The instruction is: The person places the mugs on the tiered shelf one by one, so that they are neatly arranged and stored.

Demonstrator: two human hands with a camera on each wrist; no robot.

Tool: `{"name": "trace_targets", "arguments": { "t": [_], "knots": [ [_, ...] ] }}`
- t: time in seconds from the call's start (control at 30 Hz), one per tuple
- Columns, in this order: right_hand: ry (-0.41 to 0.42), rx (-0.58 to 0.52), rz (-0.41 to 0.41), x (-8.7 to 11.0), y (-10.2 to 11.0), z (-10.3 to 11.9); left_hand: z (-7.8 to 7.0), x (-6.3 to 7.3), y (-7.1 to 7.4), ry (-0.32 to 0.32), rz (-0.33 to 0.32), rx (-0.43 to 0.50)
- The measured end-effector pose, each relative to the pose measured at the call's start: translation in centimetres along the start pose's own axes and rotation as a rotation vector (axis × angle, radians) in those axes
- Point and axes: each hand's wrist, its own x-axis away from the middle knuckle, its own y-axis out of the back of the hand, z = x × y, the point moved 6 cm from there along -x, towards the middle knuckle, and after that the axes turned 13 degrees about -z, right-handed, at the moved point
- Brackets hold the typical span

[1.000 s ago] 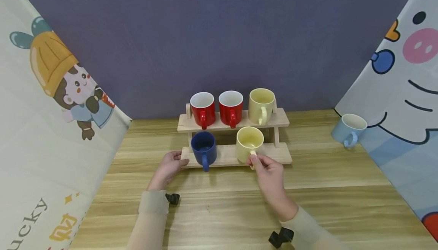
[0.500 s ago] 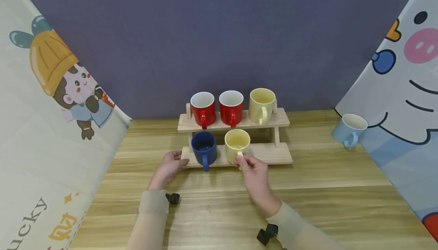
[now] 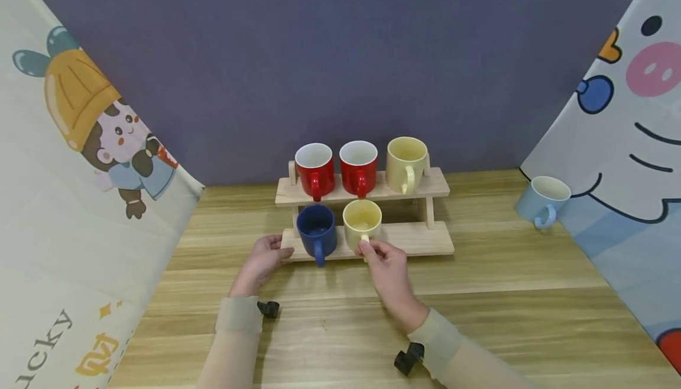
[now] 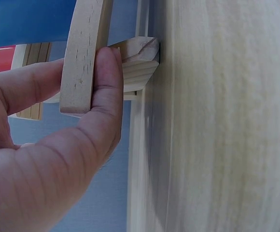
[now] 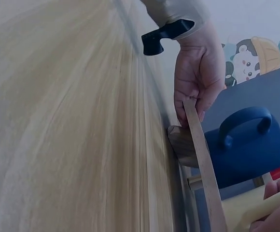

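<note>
My right hand (image 3: 391, 274) pinches the handle of a yellow mug (image 3: 353, 232) at the lower tier of a two-tier wooden shelf (image 3: 417, 240). Close on that mug's left stands a dark blue mug (image 3: 310, 234), its handle facing me. At the shelf's lower left end my left hand (image 3: 262, 259) grips the board. The left wrist view shows the board's end (image 4: 77, 63) between thumb and fingers. In the right wrist view the yellow handle (image 5: 270, 208) runs between the right fingers, and the blue mug (image 5: 248, 152) is beside it.
Two red mugs with white insides, one left (image 3: 321, 183) and one right (image 3: 351, 181), share the upper tier with another yellow mug (image 3: 396, 170). A light blue mug (image 3: 532, 203) sits on the wooden table (image 3: 505, 318) at far right. A dark panel (image 3: 340, 52) stands behind.
The right hand has moved left along the lower tier with the yellow mug, bringing it near the blue mug. The left hand stays on the shelf's end.
</note>
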Motion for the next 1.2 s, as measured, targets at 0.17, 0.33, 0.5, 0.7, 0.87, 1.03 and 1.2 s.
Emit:
{"name": "trace_targets", "arguments": {
  "t": [0.17, 0.33, 0.5, 0.7, 0.87, 1.03, 1.2],
  "knots": [
    [-0.019, -0.016, 0.022, -0.9, 0.1, -3.0, 0.0, 0.0, 0.0, -0.005, 0.003, 0.007],
    [-0.024, -0.004, 0.023, -1.3, 0.2, -4.0, 0.1, 0.0, -0.1, -0.002, 0.008, 0.022],
    [-0.024, 0.023, 0.012, -1.3, 0.3, -3.8, 0.2, 0.0, 0.0, 0.0, 0.007, 0.015],
    [-0.063, 0.037, 0.003, -1.4, 0.9, -4.0, 0.1, 0.0, -0.1, -0.002, 0.008, 0.021],
    [-0.049, 0.037, 0.007, -1.5, 1.8, -3.7, 0.2, 0.0, 0.0, 0.004, 0.003, 0.008],
    [-0.006, 0.01, -0.004, -2.0, 3.5, -2.9, 0.2, 0.0, -0.1, 0.006, 0.007, 0.01],
    [0.06, -0.012, -0.021, -2.8, 5.7, -1.9, 0.1, 0.0, -0.1, 0.002, 0.014, 0.008]
  ]
}}
